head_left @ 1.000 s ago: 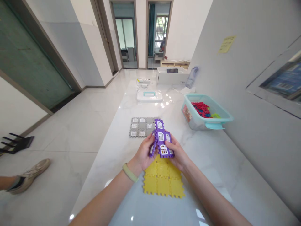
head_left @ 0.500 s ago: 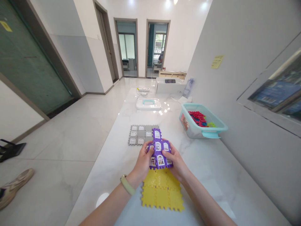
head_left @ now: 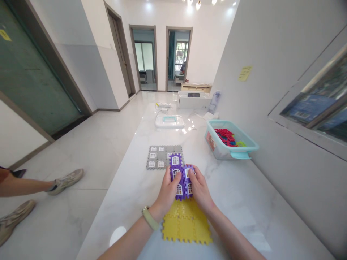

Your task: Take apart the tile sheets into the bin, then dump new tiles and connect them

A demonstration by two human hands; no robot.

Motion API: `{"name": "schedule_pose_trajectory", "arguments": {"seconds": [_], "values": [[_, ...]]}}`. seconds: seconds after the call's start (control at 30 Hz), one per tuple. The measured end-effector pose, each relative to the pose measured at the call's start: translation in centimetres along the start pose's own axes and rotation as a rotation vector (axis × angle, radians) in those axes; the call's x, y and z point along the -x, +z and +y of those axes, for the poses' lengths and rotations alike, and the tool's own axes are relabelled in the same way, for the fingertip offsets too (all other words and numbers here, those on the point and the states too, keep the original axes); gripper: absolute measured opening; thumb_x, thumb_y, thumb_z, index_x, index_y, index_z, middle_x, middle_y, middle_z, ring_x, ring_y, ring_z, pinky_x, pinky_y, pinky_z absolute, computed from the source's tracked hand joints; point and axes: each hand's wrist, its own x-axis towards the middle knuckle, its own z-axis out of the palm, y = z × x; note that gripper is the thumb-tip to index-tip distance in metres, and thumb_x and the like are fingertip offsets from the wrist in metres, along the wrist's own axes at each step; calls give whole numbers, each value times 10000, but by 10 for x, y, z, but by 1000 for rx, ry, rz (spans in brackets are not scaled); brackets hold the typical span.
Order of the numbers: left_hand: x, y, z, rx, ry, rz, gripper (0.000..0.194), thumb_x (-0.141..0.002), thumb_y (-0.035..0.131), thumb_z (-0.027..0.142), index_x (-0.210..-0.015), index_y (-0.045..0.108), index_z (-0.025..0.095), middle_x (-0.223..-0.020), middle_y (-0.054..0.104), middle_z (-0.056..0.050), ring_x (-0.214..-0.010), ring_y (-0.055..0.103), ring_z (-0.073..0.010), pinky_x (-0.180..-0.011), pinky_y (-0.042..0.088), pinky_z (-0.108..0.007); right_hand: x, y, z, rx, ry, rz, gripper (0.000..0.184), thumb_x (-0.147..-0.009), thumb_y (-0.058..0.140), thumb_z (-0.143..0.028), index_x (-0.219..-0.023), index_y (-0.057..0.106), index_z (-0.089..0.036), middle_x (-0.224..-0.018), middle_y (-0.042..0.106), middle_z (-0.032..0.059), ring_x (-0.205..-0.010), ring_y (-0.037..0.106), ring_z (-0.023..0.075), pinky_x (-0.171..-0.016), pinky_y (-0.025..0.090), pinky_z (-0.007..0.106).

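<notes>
Both my hands grip a panel of joined purple building tiles point(head_left: 176, 159) with white arched window inserts, raised over the table. My left hand point(head_left: 168, 186) closes on its left side, thumb on the front face. On the other side, my right hand point(head_left: 200, 186) pinches the right edge, its thumb near a window. The panel is bent along a joint, and my fingers hide parts of it. Just below lies a flat sheet of joined yellow tiles point(head_left: 187, 229). Behind the panel is a grey tile sheet point(head_left: 162, 155) with white windows, partly covered from view.
A light-blue tub point(head_left: 230, 148) with red, blue and green pieces stands right, by the wall. Farther back are a white lid point(head_left: 170, 124), a power strip point(head_left: 163, 105), a white box point(head_left: 193, 102) and a clear bottle point(head_left: 215, 101). A person's leg and shoes point(head_left: 69, 180) show at left.
The purple panel has turned and folded more along its joint, and shifted slightly left and down. Both hands stay on it. At left, more of another person's leg and a second shoe have appeared.
</notes>
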Motion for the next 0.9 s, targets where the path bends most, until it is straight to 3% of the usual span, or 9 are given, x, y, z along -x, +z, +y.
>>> {"name": "schedule_pose_trajectory", "arguments": {"seconds": [0.1,0.23,0.33,0.47,0.53,0.7,0.9], "values": [[0,-1,2,195,-156,-78,406,-809,750,359,-1133,568,195,-934,684,-32,-744,658,-131,-645,517,-207,0,-1,-3,-209,157,-54,363,-819,676,-535,-992,609,-223,-730,640,-25,-563,553,116,-484,430,209],[-3,-5,7,342,-309,-83,313,-771,789,307,-968,586,175,-696,603,28,-546,565,-65,-445,379,-129,-3,-6,-11,-390,312,-129,360,-763,754,-491,-947,604,-221,-512,416,-106,-368,282,40,-328,178,151],[-3,-4,7,259,-226,-51,352,-794,766,305,-1072,576,203,-811,661,0,-623,622,-97,-529,458,-169,-3,-8,-14,-420,270,-83,366,-754,765,-470,-980,603,-232,-530,442,-104,-376,314,43,-339,227,150],[0,1,-1,161,-119,27,501,-806,749,338,-1239,513,244,-1094,685,-60,-940,675,-198,-810,535,-295,1,-2,-9,-331,151,26,352,-776,727,-440,-1041,600,-246,-778,650,-33,-609,588,121,-561,490,222],[0,2,-7,131,-92,61,548,-804,748,347,-1280,491,256,-1176,665,-69,-1038,655,-218,-891,520,-324,4,2,-3,-201,85,40,360,-794,695,-439,-1078,583,-249,-933,685,4,-771,646,179,-706,532,293],[3,7,-13,181,-112,65,522,-885,592,532,-1270,532,185,-1232,639,-135,-1127,620,-267,-967,495,-369,8,10,9,105,-78,80,449,-795,664,-407,-1194,527,-253,-1179,631,61,-1039,622,237,-918,491,378],[5,9,-9,58,-117,-57,549,-829,711,371,-1308,480,239,-1269,623,-112,-1136,614,-268,-986,472,-389,9,9,8,48,-49,28,520,-872,572,-471,-1337,439,-280,-1284,591,52,-1175,565,230,-1045,412,393]]}}
